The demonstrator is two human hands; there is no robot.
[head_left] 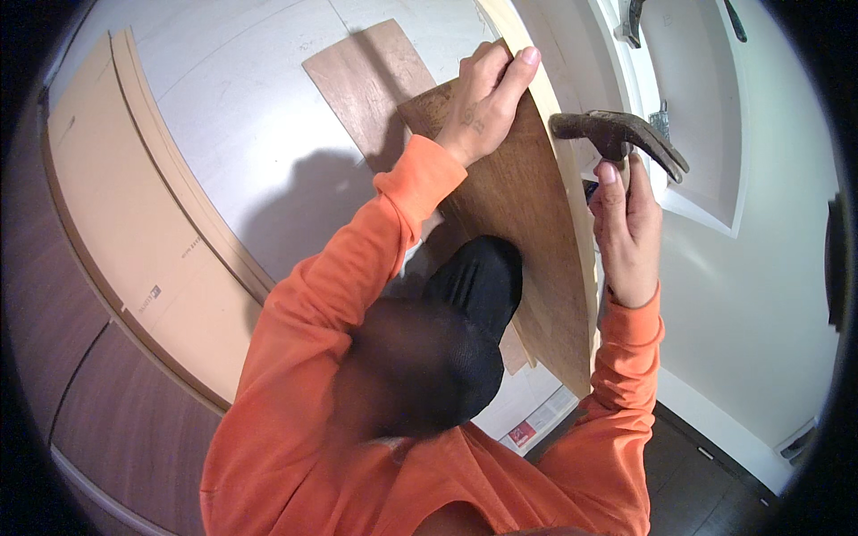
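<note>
My right hand (631, 234), right of centre, grips one claw hammer (612, 130) by its handle — the face at the pale edge of one brown wooden board (523, 214), touching or not I can't tell. My left hand (483, 105), upper centre, clasps that board's upper end. One flat plank (357, 76) lies upper centre — on a white surface (223, 98).

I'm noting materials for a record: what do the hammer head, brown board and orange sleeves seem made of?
Hammer head: probably steel, dark and worn, from its dull metallic sheen.
Brown board: wood or wood veneer, given the streaky grain; solid or layered, I can't tell.
Orange sleeves: matte fabric, likely knit, from the soft folds.
</note>
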